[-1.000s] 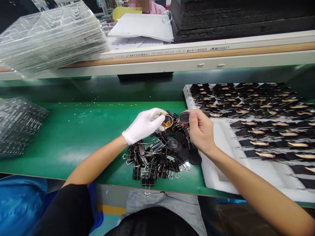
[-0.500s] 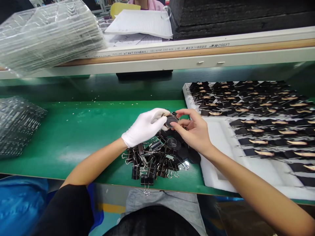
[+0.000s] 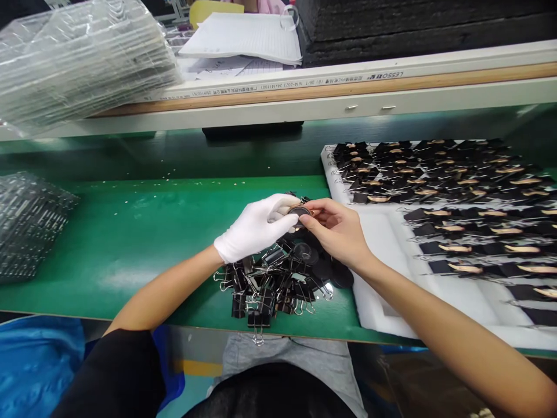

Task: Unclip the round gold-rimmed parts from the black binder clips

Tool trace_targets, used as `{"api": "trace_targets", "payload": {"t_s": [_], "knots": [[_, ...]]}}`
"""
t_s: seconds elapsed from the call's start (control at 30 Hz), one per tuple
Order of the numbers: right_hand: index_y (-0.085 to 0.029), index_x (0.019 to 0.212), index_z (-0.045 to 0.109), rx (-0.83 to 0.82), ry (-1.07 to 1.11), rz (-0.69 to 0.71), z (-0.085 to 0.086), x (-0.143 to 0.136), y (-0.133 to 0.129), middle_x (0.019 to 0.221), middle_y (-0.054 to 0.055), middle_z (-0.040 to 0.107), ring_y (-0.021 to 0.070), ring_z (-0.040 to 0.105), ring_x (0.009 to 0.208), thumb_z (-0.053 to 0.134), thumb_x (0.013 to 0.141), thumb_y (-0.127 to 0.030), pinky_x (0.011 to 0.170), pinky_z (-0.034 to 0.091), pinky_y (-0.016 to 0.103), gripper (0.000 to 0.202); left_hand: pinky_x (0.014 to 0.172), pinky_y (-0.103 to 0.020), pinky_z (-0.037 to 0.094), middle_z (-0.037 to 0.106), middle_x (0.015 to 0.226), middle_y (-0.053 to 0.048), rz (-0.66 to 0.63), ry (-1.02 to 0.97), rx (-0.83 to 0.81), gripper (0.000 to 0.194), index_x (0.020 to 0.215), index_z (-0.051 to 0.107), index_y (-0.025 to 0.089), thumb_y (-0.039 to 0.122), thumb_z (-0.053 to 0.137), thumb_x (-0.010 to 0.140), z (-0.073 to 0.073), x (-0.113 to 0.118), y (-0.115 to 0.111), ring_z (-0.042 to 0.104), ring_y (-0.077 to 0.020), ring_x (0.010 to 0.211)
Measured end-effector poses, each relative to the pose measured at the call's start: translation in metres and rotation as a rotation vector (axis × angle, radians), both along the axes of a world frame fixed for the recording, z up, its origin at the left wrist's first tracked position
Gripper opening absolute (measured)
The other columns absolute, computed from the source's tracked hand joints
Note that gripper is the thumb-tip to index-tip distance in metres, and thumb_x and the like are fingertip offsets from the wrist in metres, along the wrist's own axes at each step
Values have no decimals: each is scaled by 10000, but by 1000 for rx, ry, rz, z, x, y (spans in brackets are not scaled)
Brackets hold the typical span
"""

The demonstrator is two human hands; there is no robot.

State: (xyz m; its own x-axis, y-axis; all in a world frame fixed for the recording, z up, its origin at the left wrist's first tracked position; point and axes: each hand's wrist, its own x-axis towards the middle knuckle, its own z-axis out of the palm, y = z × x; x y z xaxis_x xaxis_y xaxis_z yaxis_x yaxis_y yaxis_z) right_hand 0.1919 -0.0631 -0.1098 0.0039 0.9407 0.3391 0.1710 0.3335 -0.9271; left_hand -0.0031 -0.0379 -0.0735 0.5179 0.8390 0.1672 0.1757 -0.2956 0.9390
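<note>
A small round black disc is held between my two hands above the green bench. My left hand, in a white glove, pinches its left side. The bare fingers of my right hand close on its right side. Below them lies a heap of black binder clips with silver wire handles. Flat black round pieces lie at the heap's right, partly under my right hand. A small clear disc rests on top of the clips.
A white foam tray at the right holds rows of black clips gripping beige-edged pieces. Clear plastic trays stand stacked on the shelf and at the bench's left. White papers and black foam blocks are on the shelf.
The fingers of my right hand have closed in around the disc, and that hand has shifted slightly left. My left hand still grips the disc. The view has moved slightly.
</note>
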Motion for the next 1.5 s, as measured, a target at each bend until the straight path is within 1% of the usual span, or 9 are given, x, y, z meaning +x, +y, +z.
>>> {"api": "trace_targets", "payload": {"t_s": [0.17, 0.3, 0.47, 0.63, 0.8, 0.97, 1.07, 1.17, 1.5], "knots": [[-228, 1049, 747, -78, 59, 107, 1, 1, 0, 1027, 69, 800, 221, 771, 889, 836, 814, -529, 812, 674, 380, 392, 811, -303, 610, 771, 1062, -66, 110, 82, 121, 318, 1185, 679, 176, 331, 658, 908, -3, 1, -1, 733, -155, 855], [-222, 1010, 752, -146, 113, 93, 3, 5, 0, 992, 64, 804, 230, 776, 890, 853, 797, -522, 856, 673, 415, 381, 851, -288, 575, 766, 1055, -51, 9, 217, 158, 413, 1278, 658, 183, 434, 626, 952, 16, -16, 8, 719, -161, 915], [-218, 966, 774, -177, 229, 55, 7, 11, 5, 962, 62, 798, 222, 757, 859, 897, 756, -474, 807, 655, 395, 353, 716, -300, 458, 756, 905, -33, -33, 864, 318, 476, 1052, 752, 228, 614, 481, 988, 48, -65, 35, 649, -186, 763], [-227, 902, 804, -234, 322, 48, 11, 12, 6, 863, 34, 763, 162, 672, 739, 953, 677, -460, 689, 594, 318, 356, 624, -308, 365, 698, 759, -63, -248, 1394, 43, 644, 791, 734, 226, 839, 538, 807, 46, -73, 42, 570, -201, 625], [-248, 872, 825, -261, 373, 115, 16, 11, 3, 854, 22, 752, 149, 652, 762, 975, 662, -429, 709, 552, 295, 316, 599, -317, 315, 663, 733, -71, -235, 1398, 182, 542, 720, 655, 219, 617, 367, 949, 38, -62, 43, 524, -199, 624], [-259, 864, 830, -273, 387, 138, 17, 12, 3, 842, 12, 743, 148, 643, 755, 985, 647, -418, 732, 545, 305, 310, 580, -312, 309, 645, 685, -69, -214, 1371, 129, 692, 670, 611, 214, 766, 291, 937, 35, -71, 51, 491, -178, 564], [-260, 876, 833, -280, 395, 144, 16, 12, 3, 840, 10, 743, 145, 642, 754, 989, 643, -411, 737, 543, 301, 319, 564, -309, 291, 638, 672, -65, -269, 1371, 132, 692, 656, 600, 216, 830, 373, 880, 32, -70, 50, 471, -172, 548], [-254, 878, 832, -283, 395, 147, 16, 12, 3, 848, 12, 749, 141, 637, 739, 986, 647, -403, 739, 545, 303, 316, 559, -309, 281, 647, 685, -61, -309, 1407, 134, 577, 660, 588, 219, 741, 463, 871, 30, -66, 49, 463, -171, 548], [-245, 884, 825, -291, 411, 216, 15, 15, 5, 899, 23, 769, 132, 668, 788, 964, 698, -362, 735, 544, 259, 260, 569, -316, 262, 579, 612, -40, -172, 1394, 161, 370, 593, 547, 213, 452, 483, 869, 36, -74, 54, 408, -157, 511]]}}
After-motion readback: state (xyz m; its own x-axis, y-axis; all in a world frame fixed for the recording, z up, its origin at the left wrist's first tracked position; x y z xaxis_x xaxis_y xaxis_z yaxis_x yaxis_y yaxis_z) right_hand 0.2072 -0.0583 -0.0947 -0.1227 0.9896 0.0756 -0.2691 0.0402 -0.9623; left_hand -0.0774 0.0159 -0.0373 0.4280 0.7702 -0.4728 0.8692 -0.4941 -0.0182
